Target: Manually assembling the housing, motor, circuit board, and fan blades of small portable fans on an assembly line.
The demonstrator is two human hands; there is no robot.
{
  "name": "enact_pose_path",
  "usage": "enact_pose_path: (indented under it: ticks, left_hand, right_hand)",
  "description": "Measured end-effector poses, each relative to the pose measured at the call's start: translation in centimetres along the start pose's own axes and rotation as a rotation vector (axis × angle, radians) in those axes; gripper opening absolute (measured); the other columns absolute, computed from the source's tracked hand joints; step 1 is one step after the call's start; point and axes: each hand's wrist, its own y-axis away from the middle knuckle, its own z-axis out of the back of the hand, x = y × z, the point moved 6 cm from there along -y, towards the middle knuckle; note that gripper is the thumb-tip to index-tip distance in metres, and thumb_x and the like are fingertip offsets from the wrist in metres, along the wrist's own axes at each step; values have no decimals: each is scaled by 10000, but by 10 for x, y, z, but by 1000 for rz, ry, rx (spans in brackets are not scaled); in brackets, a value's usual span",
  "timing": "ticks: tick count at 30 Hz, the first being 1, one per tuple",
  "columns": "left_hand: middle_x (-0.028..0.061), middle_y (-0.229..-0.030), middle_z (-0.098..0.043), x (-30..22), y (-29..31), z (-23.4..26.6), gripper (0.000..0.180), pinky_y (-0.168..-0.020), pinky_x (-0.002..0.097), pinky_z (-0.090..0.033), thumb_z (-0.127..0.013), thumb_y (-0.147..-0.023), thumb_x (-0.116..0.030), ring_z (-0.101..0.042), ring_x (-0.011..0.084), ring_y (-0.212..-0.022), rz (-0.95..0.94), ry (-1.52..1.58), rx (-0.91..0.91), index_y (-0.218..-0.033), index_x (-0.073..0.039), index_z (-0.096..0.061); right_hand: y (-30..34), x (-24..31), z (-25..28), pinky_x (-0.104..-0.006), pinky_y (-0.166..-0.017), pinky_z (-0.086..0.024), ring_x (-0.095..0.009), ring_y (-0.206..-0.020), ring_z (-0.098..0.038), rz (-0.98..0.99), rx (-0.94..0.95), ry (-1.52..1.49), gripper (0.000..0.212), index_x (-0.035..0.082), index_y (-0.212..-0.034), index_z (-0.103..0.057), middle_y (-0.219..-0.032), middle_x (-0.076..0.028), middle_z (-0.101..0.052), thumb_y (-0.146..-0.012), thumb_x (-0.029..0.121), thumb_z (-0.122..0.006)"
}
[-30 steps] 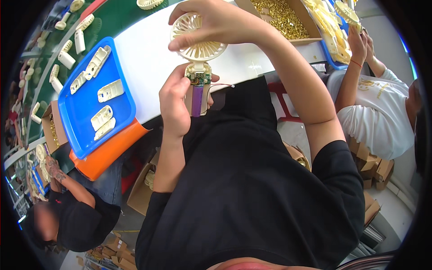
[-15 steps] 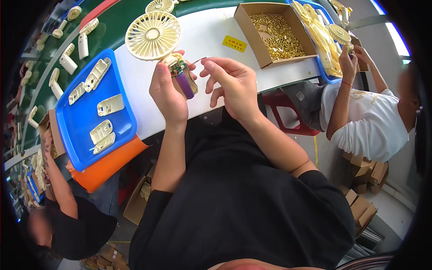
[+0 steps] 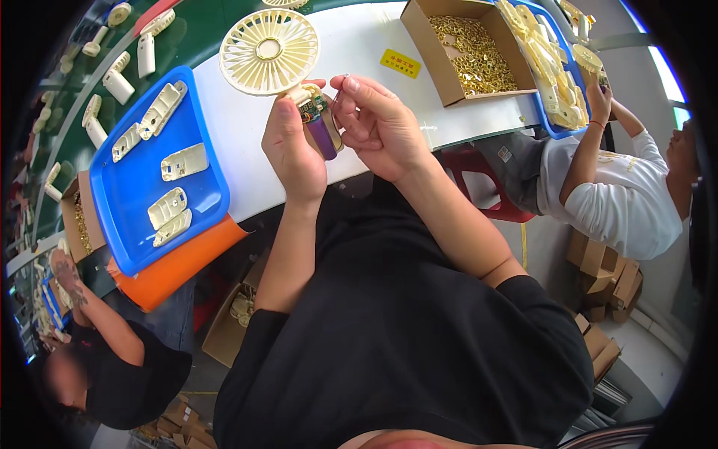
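Note:
A cream handheld fan [image 3: 270,49] with a round slatted head is in my left hand [image 3: 295,153], whose fingers and thumb close round its opened handle. Inside the handle show a green circuit board [image 3: 312,108] and a purple cylindrical battery [image 3: 322,139]. My right hand [image 3: 389,131] is close beside the board, fingers curled. Its thumb and index finger pinch a thin wire, whose tip sticks up just above them. Most of the wire is hidden behind the fingers.
On the left, a blue tray [image 3: 215,161] holds several cream shell halves. A cardboard box [image 3: 423,46] of small gold metal parts and a blue tray of cream parts [image 3: 550,71] stand at the right. Co-workers sit either side; cream fans line the green surface [image 3: 196,34].
My right hand has come in closer to the circuit board and its fingers have curled more. The fan and my left hand sit slightly farther right in the view.

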Motion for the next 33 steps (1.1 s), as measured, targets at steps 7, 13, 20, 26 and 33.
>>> enact_pose_path:
  ticks: [7,13,20,26,33]
  left_hand:
    - [137,-1111,-676,-4,-1,4,504,-785,295,-539,-402,-1094,-391,-644,154,-923,-62,-3,-7,-1161,55,-625]
    - [166,-1155,-657,0,1,3,594,-831,304,-539,-360,-1094,-462,-649,175,-965,-134,-171,53,-1178,73,-606]
    - [190,-1147,-666,4,2,-1,618,-812,310,-546,-382,-1084,-482,-659,190,-947,-173,-167,57,-1174,87,-608]
    - [209,-1126,-682,7,2,0,627,-815,315,-553,-394,-1080,-485,-673,209,-942,-230,-282,93,-1142,95,-623]
    - [228,-1101,-690,4,4,-3,663,-802,339,-573,-391,-1074,-507,-690,238,-915,-307,-291,35,-1121,110,-629]
  right_hand:
    - [9,7,-6,-188,-425,-241,-32,-512,-401,41,-111,270,132,-14,-959,-694,-714,-12,-599,-946,118,-702]
    - [13,12,-8,-193,-418,-244,-22,-478,-401,31,-133,638,71,-25,-827,-701,-678,-32,-619,-876,13,-734]
    - [14,13,-1,-192,-412,-245,-22,-464,-399,-12,-142,518,72,-25,-823,-693,-667,-31,-612,-873,13,-727]
    - [15,13,4,-188,-403,-247,-19,-454,-392,-111,-166,393,119,-6,-784,-652,-649,-17,-580,-883,27,-710]
    - [17,11,0,-186,-396,-245,-17,-446,-376,-126,-118,320,139,14,-771,-631,-639,-7,-558,-890,36,-700]
